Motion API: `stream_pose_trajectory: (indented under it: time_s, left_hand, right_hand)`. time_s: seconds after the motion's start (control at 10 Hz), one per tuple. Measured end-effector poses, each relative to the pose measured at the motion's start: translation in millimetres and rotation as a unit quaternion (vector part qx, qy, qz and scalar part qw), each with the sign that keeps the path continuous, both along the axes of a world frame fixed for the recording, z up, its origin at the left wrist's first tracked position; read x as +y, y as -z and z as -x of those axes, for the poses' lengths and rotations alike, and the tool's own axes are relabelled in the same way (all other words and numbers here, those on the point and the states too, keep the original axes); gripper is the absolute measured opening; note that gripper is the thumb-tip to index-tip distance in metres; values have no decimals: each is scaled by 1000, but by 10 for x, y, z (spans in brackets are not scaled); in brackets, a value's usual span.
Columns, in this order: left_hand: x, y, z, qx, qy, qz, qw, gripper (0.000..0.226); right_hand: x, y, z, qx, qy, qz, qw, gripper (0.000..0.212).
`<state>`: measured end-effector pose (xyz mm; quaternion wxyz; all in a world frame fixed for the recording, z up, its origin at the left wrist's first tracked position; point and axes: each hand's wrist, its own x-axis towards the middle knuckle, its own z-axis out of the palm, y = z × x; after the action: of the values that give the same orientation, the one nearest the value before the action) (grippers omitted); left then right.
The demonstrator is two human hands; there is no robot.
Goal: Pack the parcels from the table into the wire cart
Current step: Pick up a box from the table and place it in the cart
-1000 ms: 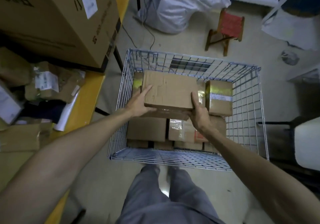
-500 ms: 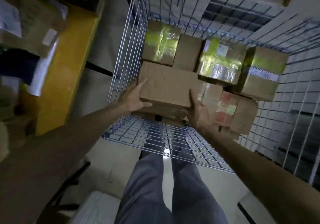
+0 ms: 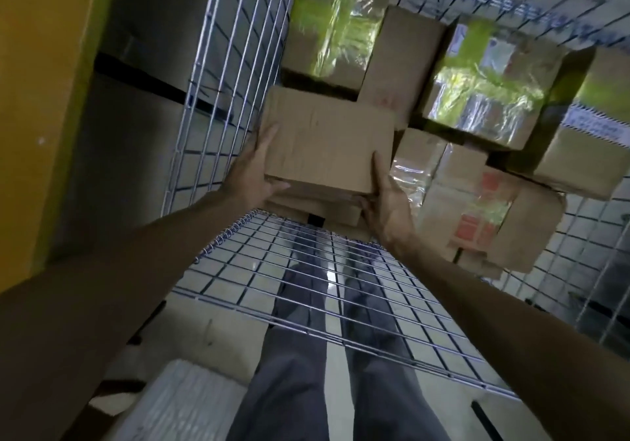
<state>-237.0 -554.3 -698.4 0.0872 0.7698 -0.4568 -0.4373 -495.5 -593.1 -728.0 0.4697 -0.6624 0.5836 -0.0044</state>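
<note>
A plain brown cardboard parcel [image 3: 327,140] is inside the wire cart [image 3: 306,290], low in its near-left corner, above another brown box [image 3: 317,205]. My left hand [image 3: 252,174] grips its left side, fingers along the edge and thumb underneath. My right hand [image 3: 385,202] holds its near-right corner, thumb up the right side. Several other parcels fill the cart: a yellow-taped box [image 3: 334,24] at the far left, a taped box [image 3: 484,89] at the far middle, a labelled one [image 3: 593,133] at the right, and one with red stickers [image 3: 477,208] beside my right hand.
The cart's left wire wall [image 3: 218,82] stands close to my left hand. The yellow table edge [image 3: 37,99] runs down the far left. My grey-trousered legs [image 3: 324,372] show through the cart's near wall. A white ribbed object [image 3: 177,403] lies on the floor at lower left.
Both hands have lowered the brown parcel deeper into the cart's near-left corner. My head has leaned over the cart, so the table and floor beyond have left the view.
</note>
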Motion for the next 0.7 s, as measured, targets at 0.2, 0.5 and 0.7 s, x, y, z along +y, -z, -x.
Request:
stream_pose_trajectory:
  time_s: [0.2,0.5,0.7]
  left_hand:
    - [-235,363,-117,4,-25,22,999,110]
    - [-272,523,-87,-1,-51,-21,998,129]
    - [-55,355,9,-31,1,-112,993,119]
  right_hand:
    - [-229,140,-155,-14,38,41,998,85]
    - [-134,365,-321,-56,36,32,997,91]
    - [-317,299,-148,-57,14,36,998,83]
